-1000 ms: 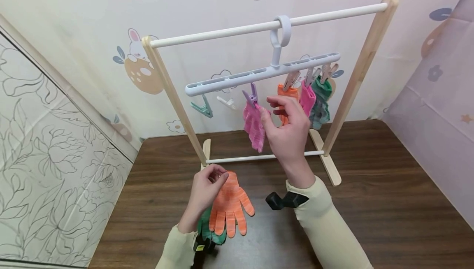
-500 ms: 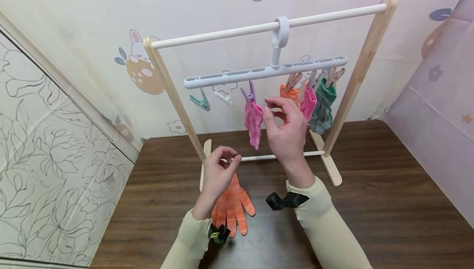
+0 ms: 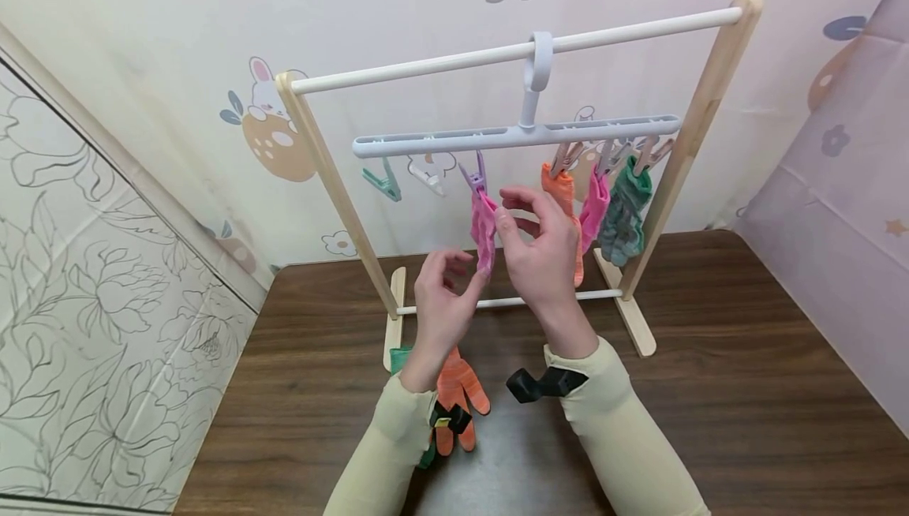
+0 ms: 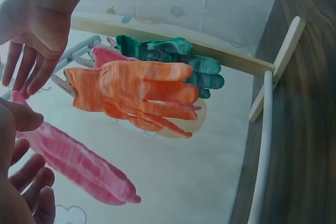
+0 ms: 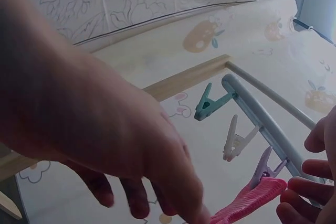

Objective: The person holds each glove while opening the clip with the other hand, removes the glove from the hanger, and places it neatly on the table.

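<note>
A pink glove hangs by its cuff from a purple clothespin on the grey hanger bar. Beside the cuff is my right hand, its fingers loosely bent and apart from the thumb, with fingertips right at the cuff's edge. My left hand is raised below, thumb overlapping the glove's lower end in the head view. In the left wrist view, the left fingers are spread and loosely bent beside the pink glove. On the table, an orange glove lies over a green glove, both partly hidden by the left arm.
The grey hanger hangs on the white rod of a wooden stand. Orange, pink and green gloves are clipped at its right. Teal and white clothespins hang at its left.
My left hand has moved up and right from the orange glove on the table to the hanging pink glove. The hanger has turned slightly, and its hanging gloves have shifted; my right hand stays near the cuff.
</note>
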Demonstrator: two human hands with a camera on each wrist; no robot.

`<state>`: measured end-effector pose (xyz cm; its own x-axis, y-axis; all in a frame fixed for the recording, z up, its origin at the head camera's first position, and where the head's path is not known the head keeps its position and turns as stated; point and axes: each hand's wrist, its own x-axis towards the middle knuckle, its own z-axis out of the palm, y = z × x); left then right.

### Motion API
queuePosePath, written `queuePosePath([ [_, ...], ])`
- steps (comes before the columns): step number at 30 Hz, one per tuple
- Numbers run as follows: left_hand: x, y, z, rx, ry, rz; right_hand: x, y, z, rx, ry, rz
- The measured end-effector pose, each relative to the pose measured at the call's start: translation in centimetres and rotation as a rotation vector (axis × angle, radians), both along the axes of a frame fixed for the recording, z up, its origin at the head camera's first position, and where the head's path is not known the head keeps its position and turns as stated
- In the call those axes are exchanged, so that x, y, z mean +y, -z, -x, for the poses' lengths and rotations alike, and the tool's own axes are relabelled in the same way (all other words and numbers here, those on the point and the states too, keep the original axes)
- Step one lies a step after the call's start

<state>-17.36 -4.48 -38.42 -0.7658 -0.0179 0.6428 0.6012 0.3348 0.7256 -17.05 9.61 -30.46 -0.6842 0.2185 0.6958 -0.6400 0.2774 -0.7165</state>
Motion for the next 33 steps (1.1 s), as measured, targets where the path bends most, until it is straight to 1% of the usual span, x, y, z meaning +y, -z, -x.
queuePosePath([
  [3,0.5,-0.3,0.5,-0.006,-0.002,-0.017,-0.1,0.0,-0.1,-0.019,-0.010,0.007],
  [6,0.9,-0.7,0.9,-0.011,0.020,-0.032,-0.3,-0.3,-0.3,-0.042,-0.006,0.002],
  [10,1.2,-1.2,1.3,-0.014,0.056,-0.035,-0.8,-1.7,-1.5,-0.062,-0.006,-0.008],
  [13,1.4,-1.4,1.5,-0.027,0.071,-0.040,-1.1,-2.4,-2.2,-0.070,-0.019,-0.002],
  [14,1.5,-1.4,1.5,-0.032,0.075,-0.045,-1.1,-2.4,-2.2,-0.075,-0.023,0.001],
  [19,1.6,-1.6,1.6,-0.050,0.090,-0.074,-0.8,-0.6,-1.0,-0.090,-0.047,0.019],
  [22,1.6,-1.6,1.6,-0.057,0.086,-0.081,-0.7,0.0,-0.7,-0.088,-0.058,0.029],
  [27,1.5,-1.6,1.5,-0.058,0.058,-0.092,-0.9,0.1,-0.8,-0.087,-0.062,0.030],
  [33,1.5,-1.7,1.5,-0.028,0.044,-0.108,-1.0,-0.3,-0.9,-0.071,-0.038,0.026],
])
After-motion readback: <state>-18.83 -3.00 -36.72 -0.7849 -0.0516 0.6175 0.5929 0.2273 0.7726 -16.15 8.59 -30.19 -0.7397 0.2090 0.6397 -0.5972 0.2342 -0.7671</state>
